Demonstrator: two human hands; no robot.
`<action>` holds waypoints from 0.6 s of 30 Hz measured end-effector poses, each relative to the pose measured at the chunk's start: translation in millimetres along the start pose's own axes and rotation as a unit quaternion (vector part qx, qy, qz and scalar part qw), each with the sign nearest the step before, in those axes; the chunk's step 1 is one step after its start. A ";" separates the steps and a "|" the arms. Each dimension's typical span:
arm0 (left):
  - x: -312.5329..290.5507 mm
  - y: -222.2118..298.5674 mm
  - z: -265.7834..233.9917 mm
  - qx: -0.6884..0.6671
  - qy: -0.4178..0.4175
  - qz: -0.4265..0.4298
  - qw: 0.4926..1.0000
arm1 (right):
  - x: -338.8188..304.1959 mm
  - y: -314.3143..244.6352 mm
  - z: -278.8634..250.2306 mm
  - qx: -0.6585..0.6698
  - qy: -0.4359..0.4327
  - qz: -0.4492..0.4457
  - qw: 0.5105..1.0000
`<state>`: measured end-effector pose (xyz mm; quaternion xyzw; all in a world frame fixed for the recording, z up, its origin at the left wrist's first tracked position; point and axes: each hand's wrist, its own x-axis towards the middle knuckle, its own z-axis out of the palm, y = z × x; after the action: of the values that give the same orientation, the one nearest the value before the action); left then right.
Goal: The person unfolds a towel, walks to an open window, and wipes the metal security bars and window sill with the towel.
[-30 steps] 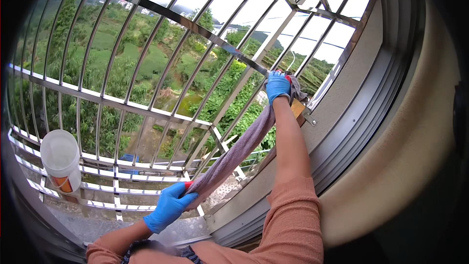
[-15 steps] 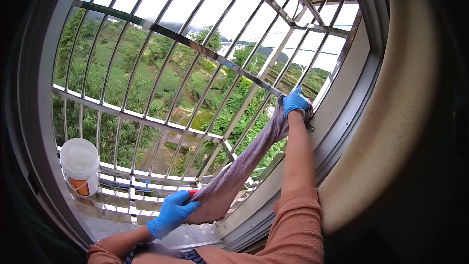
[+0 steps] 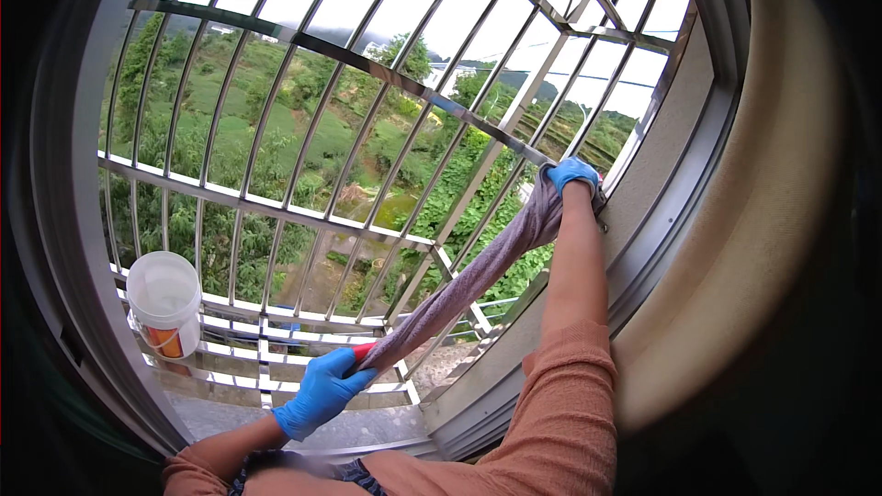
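Since everything hangs on one twisted cloth, I'd be watching the grip at both ends here. Nearest, the left hand [image 3: 322, 392], in a blue glove, has its fingers closed on the lower end of the purplish-grey cloth [image 3: 473, 289], with something red poking out that I can't make out. If that glove is wet or slick, the end could slide free and the elbow could whack the sill [image 3: 377, 427]. The cloth runs out diagonally, pretty taut, and the far end is bunched under the right hand [image 3: 573, 174], also gloved and clenched on it, right where the horizontal rail [image 3: 450, 107] meets the wall side. Can't tell whether it's looped around anything there. Pull too hard and I reckon it could snag on the hardware by the wall or slip off all at once. That right arm is nearly straight, so balance might suffer. Off to the left, the white bucket [image 3: 175, 312] stands by open slats [image 3: 264, 367]; a wild cloth swing could maybe knock it. Beyond the bars it's just greenery [image 3: 220, 142], so anything small that drops through probably isn't coming back easily.
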<state>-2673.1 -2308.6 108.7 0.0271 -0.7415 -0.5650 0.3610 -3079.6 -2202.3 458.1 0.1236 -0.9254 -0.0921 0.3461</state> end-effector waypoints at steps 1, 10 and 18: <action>0.2 -2.4 0.4 -0.003 -0.009 -0.015 1.000 | 0.0 2.0 3.9 0.008 0.010 0.011 1.000; 6.5 -44.4 19.2 -0.033 -0.007 -0.013 0.999 | -7.9 0.7 11.4 0.008 0.090 0.031 0.995; -6.3 -59.5 0.9 -0.038 0.062 -0.019 0.997 | -13.9 -27.4 7.1 0.035 0.120 0.010 0.992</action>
<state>-2690.8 -2326.4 54.4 0.0621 -0.6951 -0.5965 0.3965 -3069.6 -2223.8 437.2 0.1368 -0.8811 -0.0406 0.4510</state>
